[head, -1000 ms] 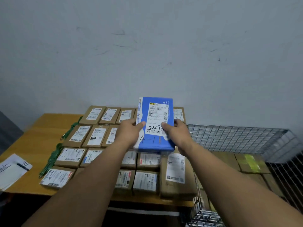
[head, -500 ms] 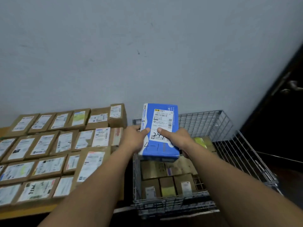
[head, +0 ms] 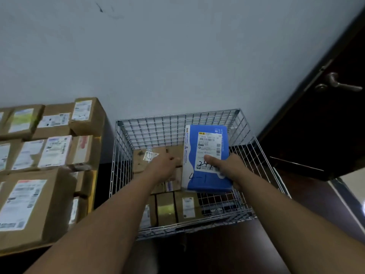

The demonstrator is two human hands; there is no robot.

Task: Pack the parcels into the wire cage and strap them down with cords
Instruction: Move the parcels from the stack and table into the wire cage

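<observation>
Right hand [head: 231,167] grasping the blue parcel [head: 207,175], thumb on its white label, fingers beneath. Parcel held inside the wire cage [head: 177,117], right side, above the bottom layer. Left hand [head: 164,165] just beside the parcel's left edge, over a brown carton [head: 142,161]; blurred, grip unreadable. Lower down, taped cardboard boxes [head: 166,208] along the cage's near side. Thin silvery grid walls, square meshes. Left of the cage, stacked cardboard parcels [head: 39,204] with printed labels. On the right, dark door [head: 316,135] with metal lever handle [head: 339,84].
</observation>
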